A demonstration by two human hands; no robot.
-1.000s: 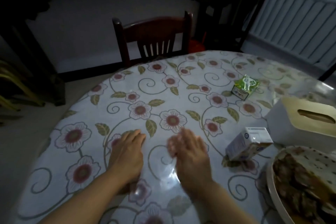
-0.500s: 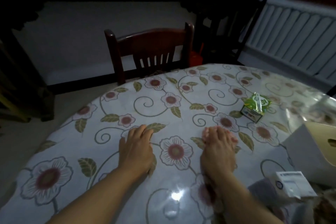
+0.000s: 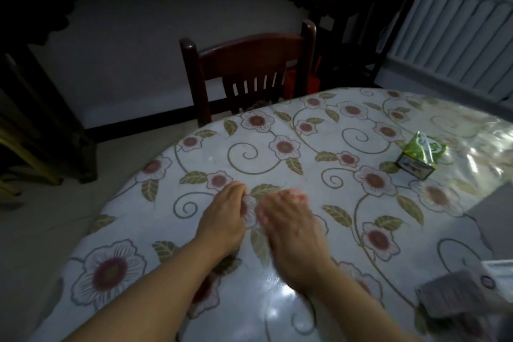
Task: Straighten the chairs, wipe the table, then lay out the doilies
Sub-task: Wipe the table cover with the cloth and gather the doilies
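Your left hand (image 3: 224, 219) and blurred right hand (image 3: 291, 228) lie flat, fingers spread, gripping nothing, on the glossy floral plastic-covered round tabletop (image 3: 305, 153).

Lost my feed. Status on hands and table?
Left hand and right hand flat on table, empty. No doilies visible. Green carton sits far right.

the room is dim, its far side nearly black; a bright glare spot sits on the glossy table (image 3: 280, 290) near the wrists, and more sheen at its right edge; the right hand (image 3: 288, 226) is smeared by motion blur; straight lines bow toward the frame edges
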